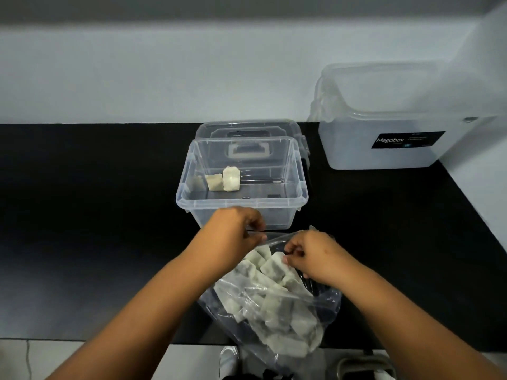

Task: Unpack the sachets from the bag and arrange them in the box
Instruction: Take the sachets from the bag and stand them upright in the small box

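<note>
- The crumpled clear plastic bag (274,305) lies on the black tabletop (96,215), its long axis running from the near edge toward the box and its open mouth pointing away from the person.
- The left hand (233,234) has its fingers (258,223) pinched together on the bag's rim.
- The right hand's (315,256) fingers (292,249) are closed on a white rectangular sachet (274,266) at the bag's mouth (many more lie below them).
- Beyond both hands, the clear plastic box (241,182) holds three sachets (231,179) standing upright in its far left corner.
</note>
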